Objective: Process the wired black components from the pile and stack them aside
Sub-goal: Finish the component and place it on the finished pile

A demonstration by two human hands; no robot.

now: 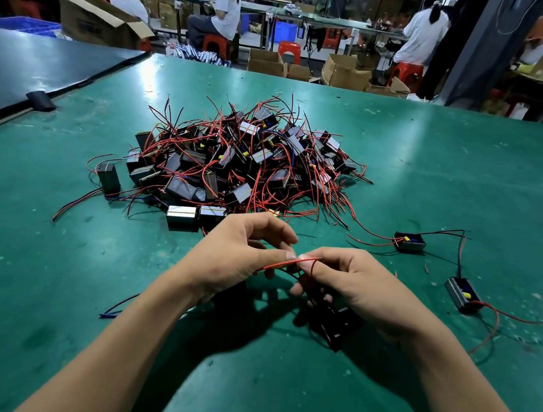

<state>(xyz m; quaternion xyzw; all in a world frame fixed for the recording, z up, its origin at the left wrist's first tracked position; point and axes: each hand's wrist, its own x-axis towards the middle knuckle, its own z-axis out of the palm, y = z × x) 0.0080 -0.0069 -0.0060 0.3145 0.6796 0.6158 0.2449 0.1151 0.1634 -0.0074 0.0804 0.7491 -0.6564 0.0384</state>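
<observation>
A pile of black box components [241, 160] tangled in red and black wires lies mid-table. In front of it my left hand [233, 252] and my right hand [353, 285] meet, both pinching a red wire [285, 263] at their fingertips. That wire belongs to a black component [337, 328] hanging under my right hand, partly hidden by it. Two separate components lie to the right, one [408, 242] nearer the pile and another [462, 295] closer to me, each with trailing wires.
The green table [475, 170] stretches wide on all sides. A dark mat [22, 69] covers the far left, with a black clip [40, 100] at its edge. A loose blue-tipped wire [114, 311] lies by my left forearm. Seated people, cardboard boxes and red stools fill the background.
</observation>
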